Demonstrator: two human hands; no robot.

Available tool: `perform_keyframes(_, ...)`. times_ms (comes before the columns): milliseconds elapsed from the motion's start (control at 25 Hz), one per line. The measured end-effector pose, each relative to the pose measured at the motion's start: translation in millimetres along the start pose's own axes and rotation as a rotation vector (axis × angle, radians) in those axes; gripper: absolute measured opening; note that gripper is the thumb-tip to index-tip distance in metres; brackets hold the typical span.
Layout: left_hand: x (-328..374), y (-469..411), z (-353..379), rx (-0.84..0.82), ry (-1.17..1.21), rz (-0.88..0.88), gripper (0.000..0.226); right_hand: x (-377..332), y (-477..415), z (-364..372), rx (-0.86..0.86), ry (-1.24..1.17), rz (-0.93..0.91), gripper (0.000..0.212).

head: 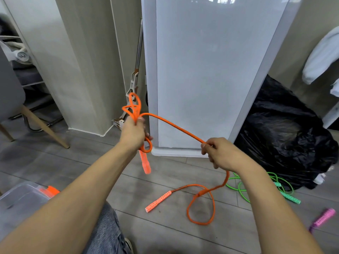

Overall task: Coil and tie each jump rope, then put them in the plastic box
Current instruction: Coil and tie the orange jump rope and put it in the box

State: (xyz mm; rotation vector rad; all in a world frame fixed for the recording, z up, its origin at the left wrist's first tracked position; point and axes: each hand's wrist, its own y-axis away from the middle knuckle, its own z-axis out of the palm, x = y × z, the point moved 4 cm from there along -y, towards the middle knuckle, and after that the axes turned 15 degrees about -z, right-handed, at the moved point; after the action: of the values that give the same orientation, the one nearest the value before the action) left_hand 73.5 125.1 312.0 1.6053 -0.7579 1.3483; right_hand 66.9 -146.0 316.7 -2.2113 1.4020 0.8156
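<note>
Now the left grip [133, 133] clenches coils of the orange jump rope [176, 126], and its free length slants down rightward into the right grip [222, 155], which pinches it.

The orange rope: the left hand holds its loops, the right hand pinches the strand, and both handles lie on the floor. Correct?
No. In the head view only one handle lies on the floor; the other handle hangs under the left hand.

Plank floor [165, 235] — orange rope [200, 193] (loop [201, 224], one handle [158, 201]), green rope [290, 196], pink handle [322, 219], black bag [286, 143].
</note>
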Motion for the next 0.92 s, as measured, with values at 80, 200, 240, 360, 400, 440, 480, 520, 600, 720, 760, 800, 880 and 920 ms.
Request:
perform_keyframes(80,-2,-5,-10,0.097,0.028,-0.039,0.017,7,2,-14,0.091,0.072,0.043,0.032)
perform_keyframes(200,-6,1,-1,0.004,0.106,-0.119,0.019,0,2,-28,0.358,0.09,0.01,0.033)
perform_keyframes(240,-7,5,6,-0.056,0.125,-0.138,0.018,-7,2,-26,0.391,0.063,-0.011,0.033)
perform_keyframes(360,-9,24,27,-0.241,0.128,-0.187,0.015,-28,-1,-2,0.299,0.073,-0.101,0.032)
perform_keyframes(400,-12,30,34,-0.293,0.13,-0.21,0.016,-37,-3,8,0.256,0.096,-0.137,0.032)
perform_keyframes(440,-14,36,40,-0.335,0.141,-0.233,0.016,-44,-3,17,0.221,0.112,-0.174,0.031)
perform_keyframes(480,-15,41,45,-0.365,0.152,-0.247,0.017,-51,-4,25,0.191,0.124,-0.207,0.029)
perform_keyframes(520,-16,45,49,-0.376,0.154,-0.253,0.017,-56,-4,33,0.163,0.133,-0.234,0.027)
perform_keyframes(600,-18,47,54,-0.364,0.134,-0.252,0.018,-63,-3,44,0.117,0.157,-0.261,0.023)
perform_keyframes(720,-25,45,56,-0.348,0.096,-0.306,0.025,-63,-3,52,0.078,0.192,-0.283,0.022)
perform_keyframes(760,-29,45,56,-0.349,0.089,-0.341,0.028,-62,-2,54,0.062,0.21,-0.284,0.023)
perform_keyframes(800,-31,45,56,-0.355,0.086,-0.38,0.029,-62,-1,55,0.05,0.229,-0.284,0.024)
perform_keyframes(880,-32,48,55,-0.378,0.075,-0.45,0.028,-64,0,56,0.037,0.267,-0.288,0.024)
perform_keyframes(920,-33,50,55,-0.394,0.066,-0.468,0.027,-64,0,55,0.038,0.28,-0.292,0.025)
